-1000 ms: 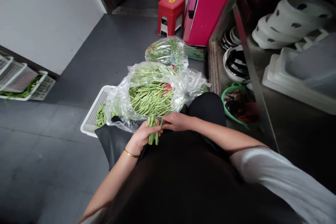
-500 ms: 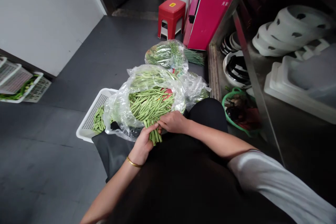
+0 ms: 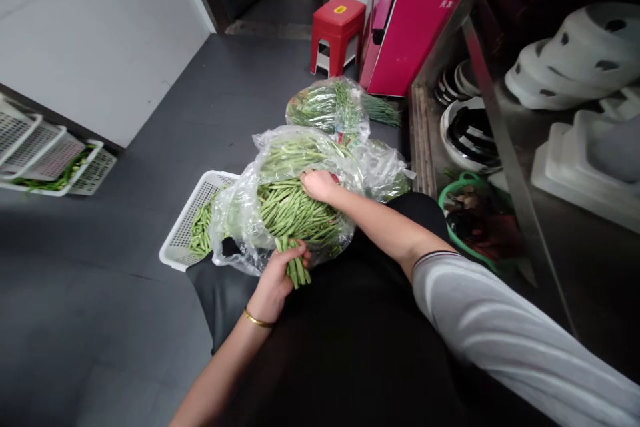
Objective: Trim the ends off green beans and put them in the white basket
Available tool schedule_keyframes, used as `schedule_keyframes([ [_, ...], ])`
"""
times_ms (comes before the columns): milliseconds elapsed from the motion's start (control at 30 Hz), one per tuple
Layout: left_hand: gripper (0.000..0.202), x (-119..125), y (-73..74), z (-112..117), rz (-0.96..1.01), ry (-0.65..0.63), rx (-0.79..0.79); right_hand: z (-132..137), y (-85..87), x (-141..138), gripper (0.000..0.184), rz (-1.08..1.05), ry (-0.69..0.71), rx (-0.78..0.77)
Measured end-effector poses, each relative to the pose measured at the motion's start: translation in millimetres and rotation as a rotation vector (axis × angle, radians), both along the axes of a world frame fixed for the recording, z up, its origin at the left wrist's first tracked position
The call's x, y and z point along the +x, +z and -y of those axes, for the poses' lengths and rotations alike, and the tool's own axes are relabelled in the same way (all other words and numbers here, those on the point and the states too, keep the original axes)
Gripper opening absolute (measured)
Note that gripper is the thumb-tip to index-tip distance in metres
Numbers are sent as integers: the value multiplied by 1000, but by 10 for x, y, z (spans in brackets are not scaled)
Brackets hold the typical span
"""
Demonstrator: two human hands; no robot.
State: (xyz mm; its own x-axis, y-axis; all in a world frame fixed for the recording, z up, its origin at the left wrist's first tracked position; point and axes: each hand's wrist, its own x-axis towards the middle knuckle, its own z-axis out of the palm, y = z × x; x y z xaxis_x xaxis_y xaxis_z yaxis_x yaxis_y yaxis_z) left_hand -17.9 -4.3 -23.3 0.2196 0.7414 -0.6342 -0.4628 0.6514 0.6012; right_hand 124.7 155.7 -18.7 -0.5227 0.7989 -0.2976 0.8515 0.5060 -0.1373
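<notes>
My left hand [image 3: 278,272] is closed around a bunch of green beans [image 3: 297,272], whose ends stick out below the fingers. Long green beans [image 3: 295,210] fill an opened clear plastic bag [image 3: 235,210] in front of my lap. Over the far side of this pile is my right hand [image 3: 319,185], its fingers curled down at the beans; whether they hold any is hidden. A white perforated basket [image 3: 173,247] stands to the left of the bag, with short bean pieces [image 3: 201,230] in it.
More bagged greens [image 3: 320,107] lie beyond the beans. Farther off are a red stool [image 3: 337,27] and a pink cabinet [image 3: 420,33]. White baskets [image 3: 95,170] stand at far left. On the right, a metal shelf edge [image 3: 500,127] runs above a green basket [image 3: 463,183].
My right hand has left the bunch and moved forward onto the bean pile. My left hand keeps the bunch near my lap. The view has shifted slightly left.
</notes>
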Motion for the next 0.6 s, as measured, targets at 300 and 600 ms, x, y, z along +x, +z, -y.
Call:
schedule_keyframes([
  [300, 28, 135, -77, -43, -10, 172, -17, 1533, 42, 391, 25, -341, 20, 28],
  [600, 30, 130, 65, 114, -196, 89, 258, 1572, 28, 423, 30, -388, 78, -815],
])
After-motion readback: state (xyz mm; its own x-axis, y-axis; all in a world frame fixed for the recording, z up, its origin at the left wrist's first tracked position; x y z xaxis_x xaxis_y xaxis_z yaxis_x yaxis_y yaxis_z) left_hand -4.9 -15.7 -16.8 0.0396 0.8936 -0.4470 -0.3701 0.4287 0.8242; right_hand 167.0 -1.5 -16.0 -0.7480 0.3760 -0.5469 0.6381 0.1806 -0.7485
